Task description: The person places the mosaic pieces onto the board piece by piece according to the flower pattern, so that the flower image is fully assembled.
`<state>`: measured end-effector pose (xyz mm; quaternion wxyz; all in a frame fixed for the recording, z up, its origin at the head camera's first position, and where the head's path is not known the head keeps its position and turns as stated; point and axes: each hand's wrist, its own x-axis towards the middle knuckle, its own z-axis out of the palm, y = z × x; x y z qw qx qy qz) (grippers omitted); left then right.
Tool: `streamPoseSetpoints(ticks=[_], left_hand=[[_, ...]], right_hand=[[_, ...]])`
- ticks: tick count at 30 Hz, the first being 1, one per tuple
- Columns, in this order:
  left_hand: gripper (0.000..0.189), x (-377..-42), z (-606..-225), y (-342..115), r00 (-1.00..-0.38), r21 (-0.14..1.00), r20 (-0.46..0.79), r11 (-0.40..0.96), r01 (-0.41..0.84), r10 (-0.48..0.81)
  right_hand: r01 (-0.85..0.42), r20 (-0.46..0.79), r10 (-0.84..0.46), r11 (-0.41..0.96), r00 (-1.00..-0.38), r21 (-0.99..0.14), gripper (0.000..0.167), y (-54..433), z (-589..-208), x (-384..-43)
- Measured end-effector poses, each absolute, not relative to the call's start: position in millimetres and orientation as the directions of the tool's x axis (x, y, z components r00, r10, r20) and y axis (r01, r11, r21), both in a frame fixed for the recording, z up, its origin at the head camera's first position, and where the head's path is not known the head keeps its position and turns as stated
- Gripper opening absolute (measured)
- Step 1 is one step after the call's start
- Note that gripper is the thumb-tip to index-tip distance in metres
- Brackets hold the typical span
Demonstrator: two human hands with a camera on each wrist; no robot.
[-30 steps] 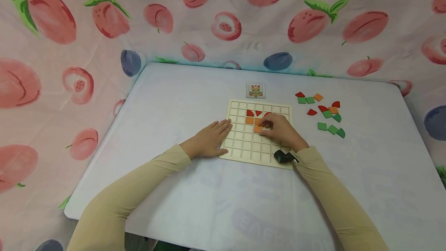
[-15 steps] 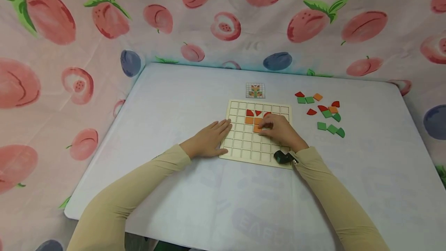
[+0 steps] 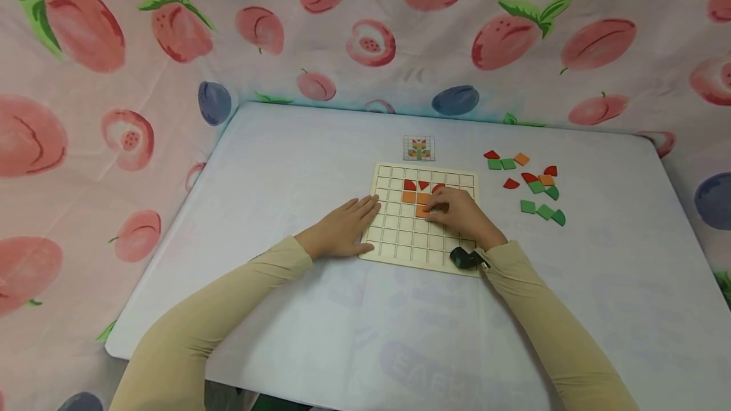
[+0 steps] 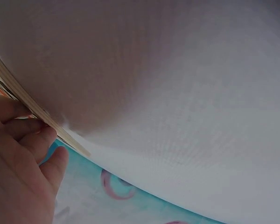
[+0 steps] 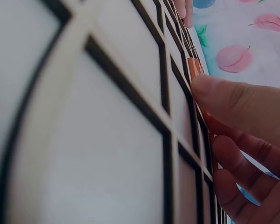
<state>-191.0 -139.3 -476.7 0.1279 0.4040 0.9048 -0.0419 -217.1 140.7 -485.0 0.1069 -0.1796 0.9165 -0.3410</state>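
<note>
My left hand lies flat at the left edge of a pale wooden grid board, fingers straight, fingertips over the rim. In the left wrist view, the fingers meet the board's edge. Over the board's upper middle, my right hand bends its thumb and fingers around an orange square tile. The right wrist view has the thumb against the orange tile, the other fingers curled behind. Orange tiles and red pieces sit in cells above; one red piece is partly hidden by the right hand.
A small printed pattern card lies beyond the board. Loose red, green and orange pieces are scattered at the right on the white table. A fruit-print cloth hangs behind and at left.
The right thumb and fingers shift very slightly at the orange tile. My left hand stays at the board's edge, and the loose pieces have not moved.
</note>
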Motion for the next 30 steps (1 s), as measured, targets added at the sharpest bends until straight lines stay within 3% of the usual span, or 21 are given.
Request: streamPoseSetpoints(ticks=[8,16,21,30], left_hand=[[0.084,-191.0,-476.3,-139.5,-0.642,0.028,-0.261,0.670,0.741,0.721],[0.084,-190.5,-476.9,-138.2,-0.642,0.025,-0.263,0.670,0.742,0.720],[0.084,-190.1,-475.9,-137.8,-0.638,0.028,-0.265,0.668,0.744,0.723],[0.084,-191.1,-476.1,-138.5,-0.642,0.006,-0.271,0.668,0.744,0.717]], right_hand=[[-0.258,-0.027,-0.380,0.677,-0.924,-0.689,0.013,143.3,-487.8,-217.8],[-0.148,-0.086,-0.326,0.630,-0.942,-0.762,0.024,158.0,-484.8,-215.3],[-0.071,-0.080,-0.229,0.581,-0.970,-0.811,0.031,186.2,-479.9,-207.6],[-0.098,0.064,-0.085,0.511,-0.994,-0.854,0.034,257.4,-471.0,-191.1]])
